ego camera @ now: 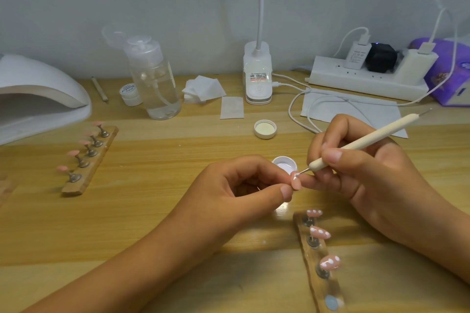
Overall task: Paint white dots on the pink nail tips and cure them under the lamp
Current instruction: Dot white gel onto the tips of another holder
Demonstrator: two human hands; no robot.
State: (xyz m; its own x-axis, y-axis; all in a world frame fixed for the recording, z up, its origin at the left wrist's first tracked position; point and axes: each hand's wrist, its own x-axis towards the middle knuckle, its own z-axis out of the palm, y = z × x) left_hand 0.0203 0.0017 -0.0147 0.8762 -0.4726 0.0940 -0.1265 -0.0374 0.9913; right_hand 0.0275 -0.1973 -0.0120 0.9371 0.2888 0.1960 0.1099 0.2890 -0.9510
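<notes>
Wooden table [152, 198], seen from above.

Left hand [244, 185]: thumb and forefinger pinch a single pink nail tip [296, 184], held up just near of the paint pot [284, 164]. The other fingers are curled under. White dots already show at the tip's far end.

Right hand [368, 168]: grips a cream dotting pen [361, 143] as one holds a pencil. The pen's metal point touches the far end of the held nail tip, and its shaft slants up to the far right.

Paint pot: small, white, open, partly hidden behind the left fingers. Its lid [265, 129] lies upturned farther back.

Near right: wooden strip [314, 259] with three pink dotted tips [320, 232] on metal stands. A pale blue blob [332, 302] sits at the strip's near end.

Left: second wooden strip [98, 157] carrying five plain pink tips [85, 142], no dots visible. It lies just beside the mouth of the white curing lamp [38, 89] at the far left edge.

Far side along the wall, left to right:
- thin stick [99, 89]
- small white jar [129, 93]
- clear pump bottle [155, 79]
- stack of white pads [203, 87]
- desk lamp base [257, 73]
- power strip [363, 79] with plugs in it
- purple tissue pack [452, 76]

A white cable loops over a paper sheet [356, 109] near the power strip.
</notes>
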